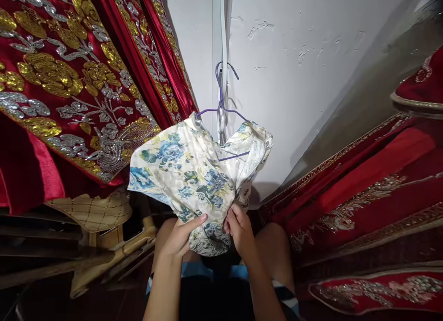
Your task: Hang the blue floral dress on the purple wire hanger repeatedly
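Note:
A white short-sleeved blouse (199, 173) with blue and green flowers hangs on a purple wire hanger (221, 91) in front of me. Its lower part is gathered over my lap. My left hand (185, 231) grips the blouse near the hem, thumb on top and the other fingers hidden beneath the cloth. With pinched fingers, my right hand (238, 224) holds the front edge on the right side. The neckline gapes, and the hanger's lower bar shows inside it. The hanger's hook is close to a white pipe on the wall.
Red garments with gold and silver sequins (51, 76) hang at the left. Below them stands a wooden chair (117, 254) with a cream cushion (98, 210). More red embroidered cloth (363, 205) fills the right side. The white wall (294, 44) is straight ahead.

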`<state>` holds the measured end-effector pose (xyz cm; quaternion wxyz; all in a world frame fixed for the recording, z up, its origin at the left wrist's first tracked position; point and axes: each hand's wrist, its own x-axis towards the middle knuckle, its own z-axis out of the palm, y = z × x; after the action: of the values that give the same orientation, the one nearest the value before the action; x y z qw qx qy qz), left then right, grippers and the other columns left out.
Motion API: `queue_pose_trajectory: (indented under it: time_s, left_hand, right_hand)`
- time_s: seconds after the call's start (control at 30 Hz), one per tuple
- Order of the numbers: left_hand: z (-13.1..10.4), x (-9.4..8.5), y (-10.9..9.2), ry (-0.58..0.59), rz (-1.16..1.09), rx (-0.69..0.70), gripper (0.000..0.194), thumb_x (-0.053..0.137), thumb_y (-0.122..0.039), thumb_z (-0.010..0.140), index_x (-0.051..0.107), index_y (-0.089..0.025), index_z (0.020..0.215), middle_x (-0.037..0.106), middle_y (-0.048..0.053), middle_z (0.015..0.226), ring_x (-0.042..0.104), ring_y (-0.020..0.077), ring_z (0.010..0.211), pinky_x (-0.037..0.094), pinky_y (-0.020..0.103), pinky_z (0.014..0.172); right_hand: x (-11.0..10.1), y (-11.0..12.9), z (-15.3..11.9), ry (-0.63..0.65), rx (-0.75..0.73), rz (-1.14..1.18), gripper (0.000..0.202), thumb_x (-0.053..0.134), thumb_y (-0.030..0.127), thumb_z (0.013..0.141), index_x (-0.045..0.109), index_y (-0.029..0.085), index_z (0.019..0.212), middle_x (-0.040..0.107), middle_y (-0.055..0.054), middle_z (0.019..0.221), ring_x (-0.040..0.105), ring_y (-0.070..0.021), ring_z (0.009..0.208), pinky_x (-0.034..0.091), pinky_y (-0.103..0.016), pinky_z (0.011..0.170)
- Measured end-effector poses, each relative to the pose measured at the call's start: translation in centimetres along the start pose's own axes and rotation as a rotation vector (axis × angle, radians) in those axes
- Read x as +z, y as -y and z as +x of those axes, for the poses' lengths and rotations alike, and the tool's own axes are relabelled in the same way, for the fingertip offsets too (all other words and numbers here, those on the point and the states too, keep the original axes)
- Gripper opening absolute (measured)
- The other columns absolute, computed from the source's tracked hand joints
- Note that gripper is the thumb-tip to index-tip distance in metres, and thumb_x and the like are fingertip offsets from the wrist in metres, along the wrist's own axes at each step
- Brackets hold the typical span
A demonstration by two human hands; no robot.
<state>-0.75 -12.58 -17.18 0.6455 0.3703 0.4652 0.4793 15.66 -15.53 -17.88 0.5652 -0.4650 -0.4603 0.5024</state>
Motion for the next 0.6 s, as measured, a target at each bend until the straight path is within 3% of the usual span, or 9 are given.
queue_pose_trajectory:
  time_s: [0.1,0.17,0.23,0.27,0.33,0.4,0.43,0.47,0.6]
  left_hand:
    - [-0.4,0.8,-0.1,0.067,-0.102,-0.093,0.075,0.091,-0.045,0.056,0.069,-0.016,0.121,0.074,0.016,0.113,0.063,0.042,0.12,0.05,0.056,0.105]
    - [-0.2,0.7,0.2,0.091,-0.142,-0.081,0.079,0.09,-0.045,0.058,0.064,-0.017,0.128,0.073,0.016,0.117,0.063,0.0405,0.12,0.051,0.054,0.103]
    - [0.5,0.1,0.5,0.035,-0.105,-0.006,0.073,0.086,-0.045,0.065,0.061,-0.02,0.129,0.071,0.015,0.12,0.063,0.0381,0.12,0.052,0.051,0.102]
    - [1.0,-0.3,0.7,-0.034,-0.049,0.078,0.068,0.083,-0.045,0.07,0.06,-0.021,0.129,0.069,0.015,0.122,0.062,0.0363,0.121,0.051,0.049,0.103]
    - [1.9,-0.7,1.5,-0.282,0.092,0.348,0.057,0.076,-0.043,0.079,0.056,-0.022,0.128,0.063,0.014,0.131,0.058,0.0324,0.126,0.047,0.046,0.106]
    - [2.4,-0.4,2.8,-0.573,0.243,0.66,0.052,0.071,-0.039,0.084,0.051,-0.023,0.129,0.054,0.014,0.14,0.052,0.0299,0.132,0.043,0.045,0.109]
    - [2.4,0.1,3.6,-0.652,0.312,0.78,0.051,0.07,-0.036,0.085,0.049,-0.024,0.13,0.05,0.014,0.142,0.049,0.0288,0.134,0.041,0.045,0.11]
    - [2.2,0.8,4.5,-0.654,0.378,0.854,0.049,0.069,-0.033,0.086,0.049,-0.025,0.13,0.049,0.014,0.141,0.048,0.028,0.134,0.041,0.045,0.11]
    - [1.2,3.7,6.7,-0.174,0.556,0.758,0.033,0.059,-0.022,0.09,0.056,-0.023,0.123,0.061,0.011,0.122,0.058,0.0251,0.119,0.046,0.04,0.103]
  right_hand:
    - [0.3,-0.1,-0.2,-0.023,0.049,0.015,0.037,0.046,0.057,0.097,0.05,0.023,0.085,0.049,0.004,0.062,0.046,-0.0139,0.055,0.037,-0.027,0.054]
    - [0.5,0.0,0.0,-0.03,0.044,0.041,0.036,0.049,0.057,0.096,0.05,0.023,0.083,0.046,0.005,0.058,0.043,-0.0133,0.052,0.036,-0.027,0.053]
    - [0.6,0.1,0.3,-0.053,-0.003,0.08,0.036,0.053,0.053,0.094,0.049,0.023,0.076,0.042,0.006,0.054,0.039,-0.0118,0.049,0.034,-0.025,0.051]
    - [0.5,0.0,0.5,-0.07,-0.019,0.1,0.037,0.055,0.052,0.093,0.049,0.022,0.072,0.04,0.006,0.052,0.037,-0.0111,0.048,0.033,-0.025,0.05]
    - [0.3,-0.2,0.6,-0.095,-0.018,0.116,0.037,0.057,0.05,0.09,0.053,0.021,0.068,0.04,0.006,0.049,0.036,-0.0104,0.047,0.031,-0.025,0.049]
    - [0.0,-0.4,0.5,-0.1,0.006,0.092,0.035,0.059,0.049,0.088,0.062,0.019,0.071,0.042,0.005,0.049,0.037,-0.0106,0.047,0.03,-0.025,0.048]
    - [-0.1,-0.4,0.4,-0.097,0.015,0.071,0.034,0.059,0.049,0.087,0.065,0.018,0.072,0.043,0.005,0.049,0.037,-0.0108,0.046,0.03,-0.025,0.048]
    - [-0.2,-0.4,0.3,-0.094,0.019,0.05,0.034,0.059,0.048,0.087,0.067,0.018,0.073,0.044,0.004,0.049,0.038,-0.011,0.047,0.03,-0.025,0.048]
    - [-0.1,-0.1,0.0,-0.081,-0.011,-0.025,0.03,0.058,0.041,0.088,0.07,0.018,0.073,0.046,0.003,0.054,0.043,-0.0122,0.053,0.034,-0.026,0.053]
